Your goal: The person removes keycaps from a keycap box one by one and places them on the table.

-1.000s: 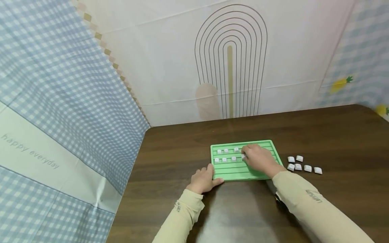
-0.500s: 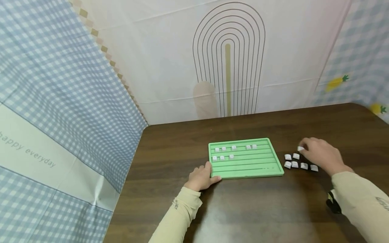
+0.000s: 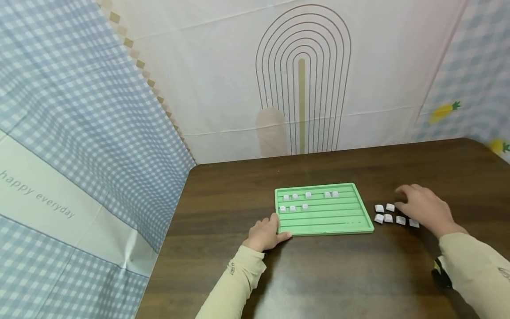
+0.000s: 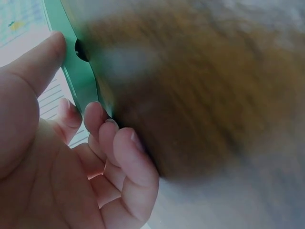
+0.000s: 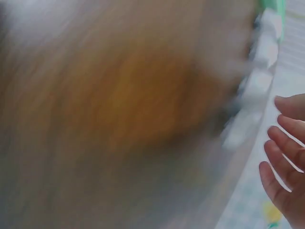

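Moved since 1 second ago: my right hand point(image 3: 426, 209), from over the green tray point(image 3: 330, 217) to the loose white keycaps point(image 3: 388, 218) on the worktop point(image 3: 338, 266). Its fingers are loosely extended and hold nothing visible. My left hand point(image 3: 262, 233) grips the tray's near left corner; 8 placed keycaps point(image 3: 305, 207) sit in its 2 rear rows. Caution: a low right-hand sweep could scatter loose pieces; uneven left-hand pressure could skew the tray and topple placed ones.
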Available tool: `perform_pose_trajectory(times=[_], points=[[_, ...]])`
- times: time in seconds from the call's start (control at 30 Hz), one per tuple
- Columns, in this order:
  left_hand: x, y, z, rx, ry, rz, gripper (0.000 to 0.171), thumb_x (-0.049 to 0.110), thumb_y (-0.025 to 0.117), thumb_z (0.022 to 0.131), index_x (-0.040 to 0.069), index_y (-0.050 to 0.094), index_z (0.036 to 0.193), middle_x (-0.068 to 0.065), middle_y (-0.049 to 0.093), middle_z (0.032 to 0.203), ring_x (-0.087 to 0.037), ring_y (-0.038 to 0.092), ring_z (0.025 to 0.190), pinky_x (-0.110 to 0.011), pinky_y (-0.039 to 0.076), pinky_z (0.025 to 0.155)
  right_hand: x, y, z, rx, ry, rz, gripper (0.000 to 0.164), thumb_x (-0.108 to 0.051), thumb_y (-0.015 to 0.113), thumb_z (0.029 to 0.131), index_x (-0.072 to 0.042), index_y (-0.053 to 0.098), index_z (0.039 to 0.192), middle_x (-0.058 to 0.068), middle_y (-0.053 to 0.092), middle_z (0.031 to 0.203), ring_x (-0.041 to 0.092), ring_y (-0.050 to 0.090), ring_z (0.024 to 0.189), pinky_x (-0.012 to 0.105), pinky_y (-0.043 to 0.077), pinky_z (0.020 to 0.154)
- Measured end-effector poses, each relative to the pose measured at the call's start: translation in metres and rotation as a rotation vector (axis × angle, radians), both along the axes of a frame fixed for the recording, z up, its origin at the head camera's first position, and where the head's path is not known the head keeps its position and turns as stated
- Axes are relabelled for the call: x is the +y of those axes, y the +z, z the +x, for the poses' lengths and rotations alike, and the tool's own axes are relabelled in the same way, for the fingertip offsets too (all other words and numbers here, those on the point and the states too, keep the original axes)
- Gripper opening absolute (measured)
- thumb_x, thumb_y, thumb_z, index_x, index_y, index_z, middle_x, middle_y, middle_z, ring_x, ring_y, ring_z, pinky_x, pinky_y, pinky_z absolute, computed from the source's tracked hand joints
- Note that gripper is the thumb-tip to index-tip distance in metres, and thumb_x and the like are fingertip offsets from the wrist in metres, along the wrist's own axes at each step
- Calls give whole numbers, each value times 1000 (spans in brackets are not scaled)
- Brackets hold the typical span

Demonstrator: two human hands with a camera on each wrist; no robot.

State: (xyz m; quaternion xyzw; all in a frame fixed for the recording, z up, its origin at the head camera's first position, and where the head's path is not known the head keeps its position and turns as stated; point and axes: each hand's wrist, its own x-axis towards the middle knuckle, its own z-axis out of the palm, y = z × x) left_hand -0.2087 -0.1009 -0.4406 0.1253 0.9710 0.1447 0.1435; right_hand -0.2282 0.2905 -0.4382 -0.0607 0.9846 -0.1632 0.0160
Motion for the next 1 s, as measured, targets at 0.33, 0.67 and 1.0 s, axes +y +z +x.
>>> perform_pose_trajectory(times=[0.33,0.67,1.0], points=[[13,1,1,-26,-24,8,41,48,56,86,12,38,88,-5,45,74,-24,42,68,-36,33,58,-116,9,-20,72,194,-79,29,-20,61,85,-6,63,110,16,67,104,30,60,90,50,51,67],[23,-2,-2,3,-31,-20,41,51,56,85,13,39,89,-4,48,76,-23,43,68,-36,36,58,-168,-9,-28,85,263,-8,17,-19,63,84,-9,65,98,10,67,98,26,60,87,46,51,70],[21,-4,-5,0,-30,-14,42,52,56,84,13,38,88,-4,46,74,-23,43,67,-36,34,57,-166,-5,-27,100,239,-71,15,-19,63,85,-9,66,97,11,68,99,28,59,90,49,50,72]])
